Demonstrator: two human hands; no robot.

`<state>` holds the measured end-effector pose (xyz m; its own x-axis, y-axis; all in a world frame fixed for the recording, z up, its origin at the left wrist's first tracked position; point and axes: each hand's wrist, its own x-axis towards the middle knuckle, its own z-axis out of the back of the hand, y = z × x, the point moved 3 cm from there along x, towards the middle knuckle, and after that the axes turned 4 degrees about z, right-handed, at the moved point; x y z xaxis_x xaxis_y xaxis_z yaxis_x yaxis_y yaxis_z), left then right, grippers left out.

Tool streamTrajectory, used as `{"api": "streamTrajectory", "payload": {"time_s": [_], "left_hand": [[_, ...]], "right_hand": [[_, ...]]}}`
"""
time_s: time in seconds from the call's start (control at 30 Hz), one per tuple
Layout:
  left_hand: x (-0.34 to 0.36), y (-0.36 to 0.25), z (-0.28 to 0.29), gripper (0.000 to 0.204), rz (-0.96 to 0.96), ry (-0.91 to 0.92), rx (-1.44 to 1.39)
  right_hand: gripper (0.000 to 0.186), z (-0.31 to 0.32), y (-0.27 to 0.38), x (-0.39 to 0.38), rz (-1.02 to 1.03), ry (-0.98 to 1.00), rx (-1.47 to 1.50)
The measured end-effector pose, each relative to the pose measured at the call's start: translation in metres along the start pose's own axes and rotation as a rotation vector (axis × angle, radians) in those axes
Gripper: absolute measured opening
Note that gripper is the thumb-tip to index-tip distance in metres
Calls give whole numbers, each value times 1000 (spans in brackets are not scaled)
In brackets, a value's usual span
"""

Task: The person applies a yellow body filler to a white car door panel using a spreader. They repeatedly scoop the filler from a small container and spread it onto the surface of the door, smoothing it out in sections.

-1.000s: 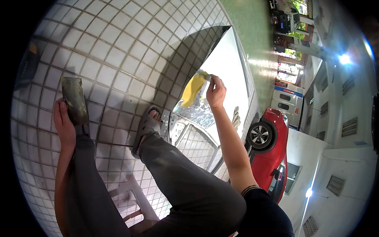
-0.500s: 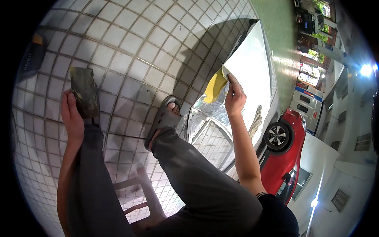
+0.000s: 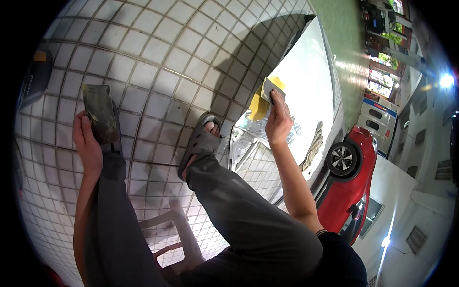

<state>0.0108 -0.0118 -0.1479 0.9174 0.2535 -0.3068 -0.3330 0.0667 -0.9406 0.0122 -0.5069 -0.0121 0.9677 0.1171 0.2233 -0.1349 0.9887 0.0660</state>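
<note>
Head view: grips dark board [image 3: 101,115] in left hand [image 3: 87,146], with fingers closed on its lower left edge. Shows dull yellowish smears on board face. Holds it over tiled floor [image 3: 143,76], well apart from panel [image 3: 311,67]. Grasps grey spreader [image 3: 275,88] in right hand [image 3: 278,122], with fingers laid along it. Has spreader over upper part of yellow patch [image 3: 259,108], at left edge of white panel; cannot tell how firmly pressed. Shows silvery scuffed area [image 3: 253,124] on panel, just below patch. Includes grey sandal [image 3: 195,149] on right foot, between board and panel. See stool [image 3: 180,229] at lower middle, standing on floor. Also see dark container [image 3: 36,79] with orange top at far left, red car [image 3: 346,196] right of panel, white van [image 3: 377,119] beyond car, and lit lamp [image 3: 446,80] at upper right.
</note>
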Motion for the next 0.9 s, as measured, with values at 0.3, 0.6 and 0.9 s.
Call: {"api": "streamTrajectory", "payload": {"time_s": [0.3,0.6,0.9], "left_hand": [[6,8,3,36,15,16,30],[4,1,-1,34,2,14,0],[0,5,2,35,17,-14,4]], "right_hand": [[39,-4,11,-22,-29,15,-8],[32,-5,24,-39,-37,-2,49],[33,-4,34,-54,-14,16,62]]}}
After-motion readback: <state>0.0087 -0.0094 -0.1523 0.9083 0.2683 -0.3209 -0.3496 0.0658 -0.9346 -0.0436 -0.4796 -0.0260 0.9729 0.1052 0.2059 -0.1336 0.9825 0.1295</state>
